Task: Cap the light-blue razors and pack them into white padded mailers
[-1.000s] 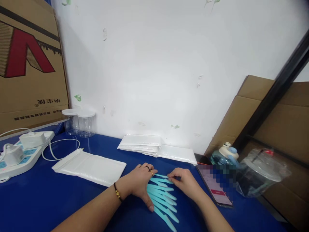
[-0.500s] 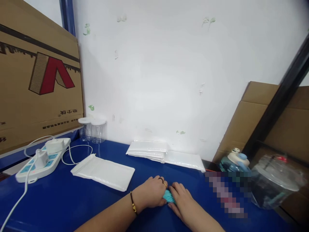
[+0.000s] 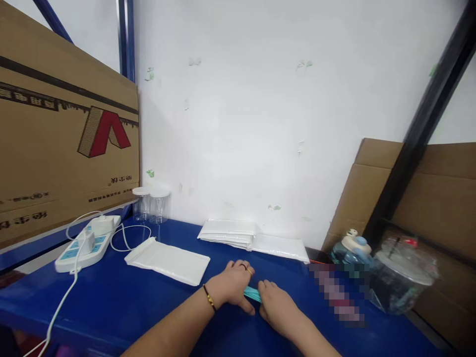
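A narrow, folded turquoise strip point(image 3: 253, 294), which looks soft, lies low over the blue tabletop between my hands. My left hand point(image 3: 235, 285), with rings on its fingers, covers the strip's left end; the thumb sticks out below, apart from the fingers. My right hand point(image 3: 274, 300) is closed around the right end, its fingers curled together. Both ends of the strip are hidden by the hands. To the left of my left hand lies a flat white padded envelope point(image 3: 169, 259).
Against the wall lie a stack of white envelopes point(image 3: 226, 233) and another envelope point(image 3: 280, 247). A power strip point(image 3: 84, 250) with plugs and cables sits left, near two clear jars point(image 3: 159, 207). At right are a blue-and-white figurine point(image 3: 351, 248) and a bagged container point(image 3: 399, 277).
My hands have spread slightly, and the turquoise strip between them looks flatter and thinner. My left thumb has moved away from the fingers. The camera view has shifted.
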`<state>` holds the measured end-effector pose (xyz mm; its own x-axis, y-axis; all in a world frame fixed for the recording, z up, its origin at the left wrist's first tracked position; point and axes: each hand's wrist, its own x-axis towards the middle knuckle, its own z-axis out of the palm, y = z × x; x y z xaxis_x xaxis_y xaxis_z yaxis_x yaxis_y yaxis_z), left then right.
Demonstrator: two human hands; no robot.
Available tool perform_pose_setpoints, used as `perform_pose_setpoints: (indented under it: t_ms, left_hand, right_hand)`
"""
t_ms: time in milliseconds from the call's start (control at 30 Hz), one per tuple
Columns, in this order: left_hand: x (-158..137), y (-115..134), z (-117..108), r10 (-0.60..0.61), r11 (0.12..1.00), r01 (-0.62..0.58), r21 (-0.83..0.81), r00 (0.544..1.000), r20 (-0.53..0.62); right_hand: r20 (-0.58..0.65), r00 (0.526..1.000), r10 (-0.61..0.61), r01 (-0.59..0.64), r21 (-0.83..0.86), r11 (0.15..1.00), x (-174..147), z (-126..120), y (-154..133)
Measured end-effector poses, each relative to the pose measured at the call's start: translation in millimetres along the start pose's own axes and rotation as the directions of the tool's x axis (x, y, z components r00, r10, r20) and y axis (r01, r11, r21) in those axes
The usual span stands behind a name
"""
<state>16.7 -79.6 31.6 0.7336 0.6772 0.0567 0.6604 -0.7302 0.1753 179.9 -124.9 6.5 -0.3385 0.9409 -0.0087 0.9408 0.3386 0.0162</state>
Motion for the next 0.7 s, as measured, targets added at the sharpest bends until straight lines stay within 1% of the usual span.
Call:
perform_pose_setpoints:
  t_ms: [33,67,100,133,167,200,233,267,300,333,400,467,500,567,633,667,700]
  left_hand:
    - [-7.8,-6.5,-7.0,-0.054,0.998,0.052,-0.043,0.998,-0.042]
    - [-16.0,-14.4,-13.0,-0.143,0.987,0.138,-0.087,0.988,-0.058]
    - [-24.4,-23.1,-17.4,-0.268,0.957,0.259,-0.132,0.962,-0.057]
    - [-32.8,-32.2,-20.0,-0.403,0.905,0.39,-0.168,0.914,-0.048]
    - [-40.8,-41.0,-20.6,-0.542,0.83,0.527,-0.184,0.84,-0.038]
    - [-48.5,-48.8,-19.4,-0.652,0.748,0.641,-0.172,0.758,-0.014]
    - [-55.6,-55.0,-16.8,-0.723,0.681,0.717,-0.146,0.69,0.016]
    - [-62.2,-59.5,-13.2,-0.76,0.639,0.759,-0.121,0.648,0.047]
    - [-68.5,-61.8,-9.2,-0.769,0.629,0.77,-0.103,0.636,0.063]
    - [-74.6,-62.2,-5.4,-0.757,0.644,0.759,-0.097,0.651,0.063]
    - [-87.0,-58.0,0.1,-0.688,0.72,0.683,-0.123,0.726,0.006]
    - [-99.9,-50.7,2.1,-0.578,0.809,0.56,-0.177,0.813,-0.068]
    - [-106.5,-47.0,2.1,-0.514,0.847,0.488,-0.212,0.853,-0.088]
    - [-118.9,-41.5,1.5,-0.391,0.891,0.356,-0.284,0.917,-0.08]
    - [-128.3,-38.9,1.2,-0.313,0.892,0.271,-0.362,0.948,-0.061]
    - [-131.0,-38.7,1.5,-0.301,0.885,0.252,-0.392,0.951,-0.07]
    - [-132.3,-38.9,2.0,-0.318,0.878,0.254,-0.406,0.943,-0.097]
  right_hand:
    - [-0.001,1.0,0.002,-0.002,-0.005,1.0,-1.2,0.0,-0.9]
    - [-0.002,1.0,0.002,-0.002,-0.009,1.0,-2.6,-0.1,-1.3]
    - [-0.001,1.0,-0.001,0.001,-0.013,1.0,-4.2,-0.4,-1.1]
    - [0.002,1.0,-0.005,0.005,-0.016,1.0,-5.9,-0.9,-0.2]
    - [0.006,1.0,-0.009,0.009,-0.015,1.0,-7.6,-1.7,1.6]
    - [0.009,1.0,-0.014,0.015,-0.006,1.0,-9.4,-2.5,4.4]
    - [0.01,1.0,-0.02,0.02,0.011,1.0,-11.0,-3.4,7.9]
    - [0.011,1.0,-0.026,0.025,0.035,0.999,-12.7,-4.0,12.1]
    - [0.011,0.999,-0.03,0.029,0.062,0.998,-14.4,-4.5,16.7]
    - [0.012,1.0,-0.027,0.026,0.086,0.996,-16.3,-4.8,21.4]
    - [0.019,1.0,-0.004,0.002,0.111,0.994,-21.3,-5.6,30.6]
    - [0.028,0.999,0.028,-0.031,0.115,0.993,-27.8,-7.2,38.5]
    - [0.031,0.999,0.039,-0.043,0.119,0.992,-31.4,-8.5,41.9]
    - [0.031,0.999,0.04,-0.044,0.134,0.99,-38.8,-11.9,47.7]
    - [0.027,0.999,0.03,-0.033,0.143,0.989,-45.2,-15.6,51.8]
    - [0.023,0.999,0.024,-0.027,0.143,0.989,-47.7,-17.4,53.2]
    - [0.019,1.0,0.017,-0.02,0.14,0.99,-49.6,-19.0,53.9]
